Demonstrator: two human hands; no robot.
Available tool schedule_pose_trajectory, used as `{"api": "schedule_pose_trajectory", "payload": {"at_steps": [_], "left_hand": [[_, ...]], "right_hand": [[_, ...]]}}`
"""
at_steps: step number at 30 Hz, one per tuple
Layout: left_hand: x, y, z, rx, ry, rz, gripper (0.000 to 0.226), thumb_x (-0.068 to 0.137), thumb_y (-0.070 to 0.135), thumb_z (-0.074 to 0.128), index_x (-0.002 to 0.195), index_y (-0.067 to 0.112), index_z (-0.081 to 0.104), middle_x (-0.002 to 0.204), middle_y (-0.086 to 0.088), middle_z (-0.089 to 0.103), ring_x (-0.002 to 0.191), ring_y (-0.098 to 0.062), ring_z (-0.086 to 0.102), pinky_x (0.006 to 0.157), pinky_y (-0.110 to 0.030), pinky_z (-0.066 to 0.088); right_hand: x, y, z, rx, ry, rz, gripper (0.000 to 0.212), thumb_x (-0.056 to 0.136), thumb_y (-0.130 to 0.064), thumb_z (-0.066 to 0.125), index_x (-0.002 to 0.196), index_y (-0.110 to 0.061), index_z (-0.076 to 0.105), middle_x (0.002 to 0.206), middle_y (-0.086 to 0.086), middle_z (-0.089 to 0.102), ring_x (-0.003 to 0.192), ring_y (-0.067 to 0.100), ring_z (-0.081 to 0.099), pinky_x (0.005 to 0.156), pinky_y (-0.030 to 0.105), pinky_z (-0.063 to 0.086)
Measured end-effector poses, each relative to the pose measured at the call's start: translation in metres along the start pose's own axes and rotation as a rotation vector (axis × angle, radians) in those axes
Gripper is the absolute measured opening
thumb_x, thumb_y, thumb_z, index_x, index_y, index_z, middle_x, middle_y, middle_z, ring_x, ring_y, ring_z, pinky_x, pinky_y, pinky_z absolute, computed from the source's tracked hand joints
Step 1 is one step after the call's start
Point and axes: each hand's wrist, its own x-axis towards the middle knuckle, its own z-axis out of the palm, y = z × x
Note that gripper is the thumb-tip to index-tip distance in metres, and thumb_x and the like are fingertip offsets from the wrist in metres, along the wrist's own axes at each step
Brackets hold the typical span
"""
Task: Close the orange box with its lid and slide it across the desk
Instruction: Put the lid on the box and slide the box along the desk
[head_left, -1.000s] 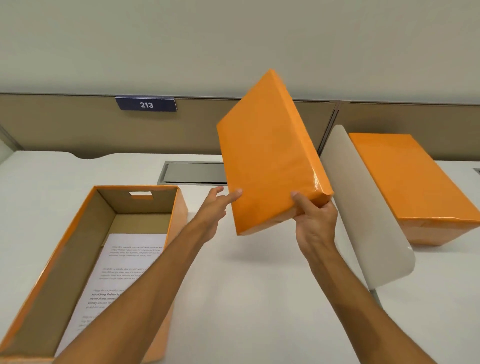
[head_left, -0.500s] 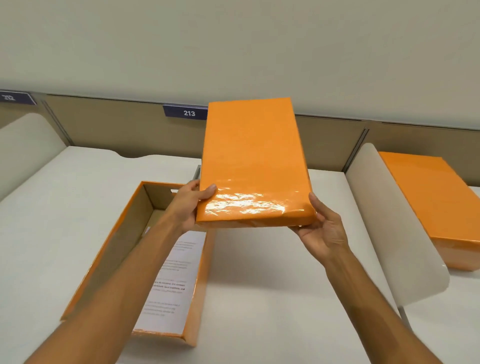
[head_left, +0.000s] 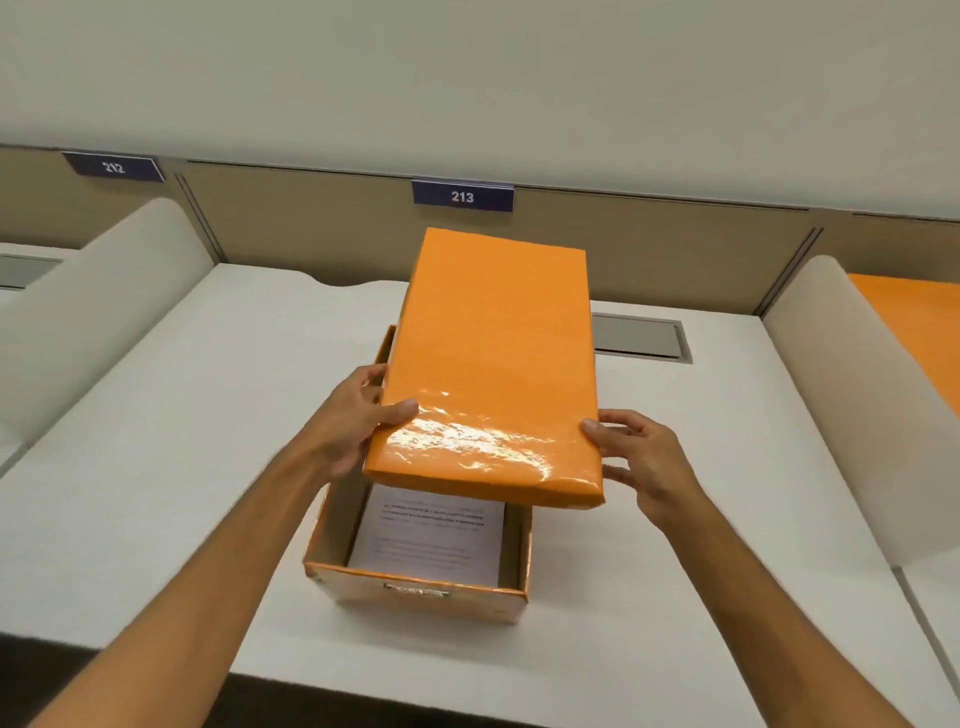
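White desk (head_left: 156, 467), lid (head_left: 493, 364) now over orange box (head_left: 415, 587), both hands gripping

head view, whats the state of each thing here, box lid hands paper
orange box: open, upright on the desk, not yet closed
lid: held above the box, near end raised, not seated
left hand: gripping the lid's left edge
right hand: gripping the lid's right edge
printed paper: lying flat inside the box

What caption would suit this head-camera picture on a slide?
Both hands, left hand and right hand, hold the orange lid above the open orange box with printed paper inside.
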Motion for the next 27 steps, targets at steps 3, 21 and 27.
{"api": "schedule_pose_trajectory", "payload": {"at_steps": [3,21,27], "left_hand": [[-0.01,-0.015,-0.028,0.14,0.054,0.048,0.065,0.085,0.023,0.078,0.143,0.014,0.049,0.131,-0.007,0.061,0.114,-0.03,0.065,0.086,-0.038,0.058],[-0.033,-0.07,-0.071,0.198,0.06,-0.005,0.058,0.092,0.027,0.072,0.143,0.01,0.052,0.138,-0.011,0.061,0.123,-0.032,0.06,0.105,-0.05,0.05],[-0.038,-0.086,-0.073,0.197,0.094,-0.027,0.052,0.093,0.015,0.07,0.142,0.008,0.056,0.135,-0.012,0.064,0.123,-0.031,0.062,0.107,-0.05,0.049]], "right_hand": [[-0.017,0.015,0.024,-0.013,0.041,0.02,0.038,0.084,-0.027,0.081,0.118,-0.02,0.067,0.107,0.001,0.072,0.092,0.021,0.072,0.064,0.031,0.06],[-0.07,0.065,0.073,0.07,0.136,0.168,0.048,0.091,-0.018,0.076,0.136,-0.007,0.062,0.128,0.011,0.068,0.117,0.035,0.063,0.095,0.058,0.055],[-0.072,0.076,0.08,0.066,0.147,0.175,0.038,0.091,-0.011,0.073,0.129,-0.009,0.068,0.115,0.009,0.075,0.103,0.027,0.071,0.084,0.049,0.058]]}}
